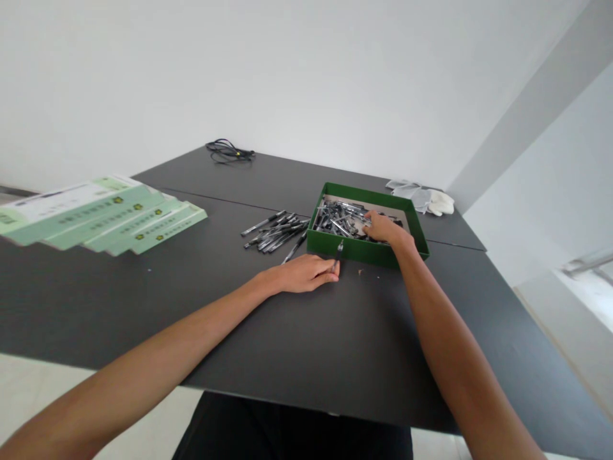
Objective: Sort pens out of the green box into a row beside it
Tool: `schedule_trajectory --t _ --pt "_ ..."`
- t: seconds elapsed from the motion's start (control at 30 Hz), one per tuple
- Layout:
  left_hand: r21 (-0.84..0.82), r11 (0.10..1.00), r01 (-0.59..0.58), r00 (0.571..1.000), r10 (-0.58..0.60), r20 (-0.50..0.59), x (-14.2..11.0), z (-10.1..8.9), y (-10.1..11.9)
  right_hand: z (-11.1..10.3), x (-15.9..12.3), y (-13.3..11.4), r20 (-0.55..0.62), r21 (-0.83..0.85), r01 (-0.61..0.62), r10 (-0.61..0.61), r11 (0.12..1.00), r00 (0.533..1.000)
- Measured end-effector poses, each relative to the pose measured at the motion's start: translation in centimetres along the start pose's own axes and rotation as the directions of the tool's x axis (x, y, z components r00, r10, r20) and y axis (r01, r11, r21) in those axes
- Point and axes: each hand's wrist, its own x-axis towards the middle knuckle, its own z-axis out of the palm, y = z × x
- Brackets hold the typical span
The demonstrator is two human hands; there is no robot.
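head | L hand (299, 273) pinching blk plastic pen (340, 253) | R hand (385, 229) grip unclear, on loose pens (342, 218) in green card tray (357, 249)

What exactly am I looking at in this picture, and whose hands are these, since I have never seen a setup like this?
This picture comes from a camera worn on a person's head, looking forward and down, so the hands are that person's own. The left hand seems to pinch a black pen at the front of a green tray full of pens. The right hand reaches into the tray. On the dark table lie loose pens, green boxes, a cable and white gloves.
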Motion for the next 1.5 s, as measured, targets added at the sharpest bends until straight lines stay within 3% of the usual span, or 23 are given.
schedule_trajectory --t 0.27,0.37,0.43,0.5,0.6,0.9,1.17,1.37,1.5 --pt "-0.005 1.0 0.001 1.0 -0.001 -0.015 0.0 0.0 0.1 -0.1 0.5 0.0 -0.016 -0.059 0.121 -0.122 0.991 0.992" --pt "-0.002 1.0 0.0 1.0 0.0 -0.013 0.0 0.1 0.0 -0.4 0.1 -0.5 -0.057 -0.009 0.272 -0.273 0.962 0.96" --pt "-0.001 1.0 -0.004 1.0 0.004 -0.011 0.0 0.1 0.0 -0.6 -0.3 -1.0 -0.012 0.04 0.374 -0.373 0.927 0.928" --pt "0.001 1.0 -0.003 1.0 0.003 -0.01 0.0 0.1 0.0 -0.8 -0.6 -1.3 0.062 0.073 0.39 -0.394 0.918 0.917" --pt "0.001 1.0 0.005 1.0 -0.005 -0.008 0.0 0.1 0.0 -0.9 -0.7 -1.5 0.109 0.069 0.352 -0.358 0.933 0.927" --pt "-0.003 1.0 0.01 1.0 -0.01 -0.001 0.1 0.0 0.0 -0.6 0.2 -1.4 0.06 -0.108 0.3 -0.295 0.948 0.954" --pt "-0.02 1.0 0.007 1.0 -0.007 -0.001 0.0 0.1 0.0 -0.7 0.1 -1.6 0.124 -0.118 0.338 -0.324 0.934 0.938" --pt "-0.024 1.0 0.01 1.0 -0.01 -0.011 0.1 0.0 0.0 -0.8 -0.1 -1.5 0.094 -0.098 0.101 -0.091 0.99 0.991" --pt "-0.024 1.0 0.01 1.0 -0.011 -0.009 0.1 0.0 0.1 -1.2 -1.0 -1.2 0.061 -0.093 -0.032 0.038 0.995 0.997"
